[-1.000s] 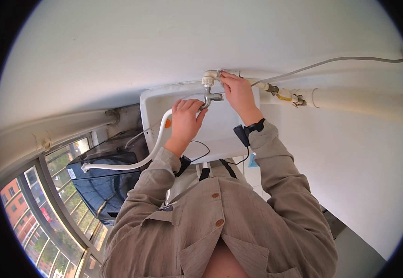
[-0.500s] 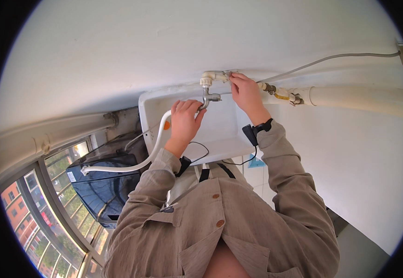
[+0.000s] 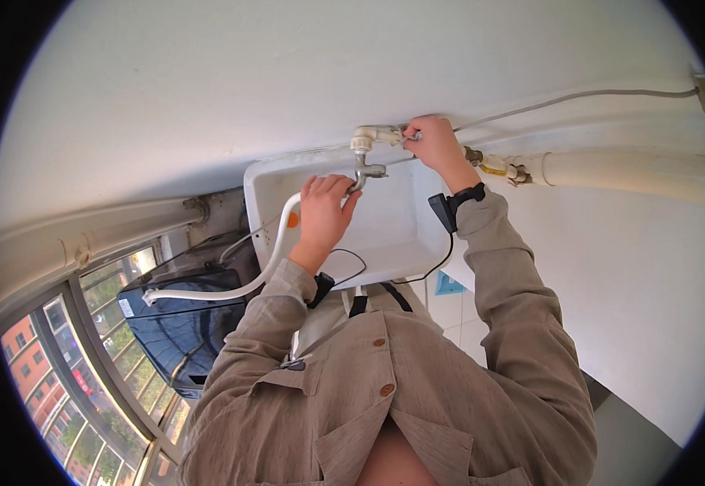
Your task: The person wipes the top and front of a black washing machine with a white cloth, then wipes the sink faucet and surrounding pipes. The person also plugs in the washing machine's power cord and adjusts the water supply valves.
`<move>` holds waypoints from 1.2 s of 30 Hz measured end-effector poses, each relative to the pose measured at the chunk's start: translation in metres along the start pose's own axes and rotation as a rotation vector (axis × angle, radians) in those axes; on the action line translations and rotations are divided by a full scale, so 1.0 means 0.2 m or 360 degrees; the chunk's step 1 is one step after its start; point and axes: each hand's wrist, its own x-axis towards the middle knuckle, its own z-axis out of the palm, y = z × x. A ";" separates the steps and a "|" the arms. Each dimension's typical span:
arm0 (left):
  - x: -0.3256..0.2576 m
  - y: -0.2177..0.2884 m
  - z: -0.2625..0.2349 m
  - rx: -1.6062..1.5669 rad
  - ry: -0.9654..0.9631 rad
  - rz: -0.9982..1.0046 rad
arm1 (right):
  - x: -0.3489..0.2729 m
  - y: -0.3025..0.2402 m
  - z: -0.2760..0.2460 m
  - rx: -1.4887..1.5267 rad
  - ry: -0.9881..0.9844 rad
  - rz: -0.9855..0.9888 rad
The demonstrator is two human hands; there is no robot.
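A metal faucet [image 3: 360,170] hangs from a white pipe elbow [image 3: 361,139] on the wall above a white sink [image 3: 376,235]. My left hand [image 3: 325,215] is closed round the end of a white hose [image 3: 275,255], where it meets the faucet's spout. The hose curves down to the left. Up at the wall pipe [image 3: 385,134], just right of the elbow, my right hand [image 3: 437,150] is closed with thumb and fingertips pinched together. What lies between those fingertips is too small to make out.
A dark glossy machine [image 3: 182,332] stands left of the sink, near a barred window [image 3: 117,324]. A yellow-handled valve [image 3: 494,170] sits on the pipe to the right. A grey cable [image 3: 579,98] runs along the wall. Small black devices with cords are on my wrists.
My right hand has shifted slightly right and up along the pipe, its wrist turning outward. The grey cable near it sits a little higher. My left hand stays on the hose.
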 end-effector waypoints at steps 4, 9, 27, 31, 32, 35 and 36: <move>0.00 0.00 0.00 -0.0032 0.0007 -0.0014 | -0.02 0.00 0.02 -0.0122 -0.0046 -0.0018; 0.00 0.02 0.00 -0.0073 -0.0071 -0.0134 | -0.16 -0.10 0.10 -0.0370 0.0277 -0.0342; -0.03 0.00 0.03 -0.0067 0.0037 -0.0102 | -0.10 -0.21 -0.01 0.0032 -0.0112 -0.0243; -0.02 0.00 0.03 -0.0073 0.0059 -0.0106 | -0.07 -0.33 0.14 0.0176 0.0036 -0.0378; -0.02 0.00 0.03 -0.0076 0.0054 -0.0107 | -0.06 -0.36 0.19 0.0172 0.0077 -0.0538; -0.02 -0.01 0.02 -0.0058 0.0019 -0.0111 | -0.08 -0.36 0.26 0.0113 0.0115 -0.0394; -0.02 -0.01 0.02 -0.0052 0.0015 -0.0113 | -0.10 -0.35 0.25 0.0099 0.0142 -0.0392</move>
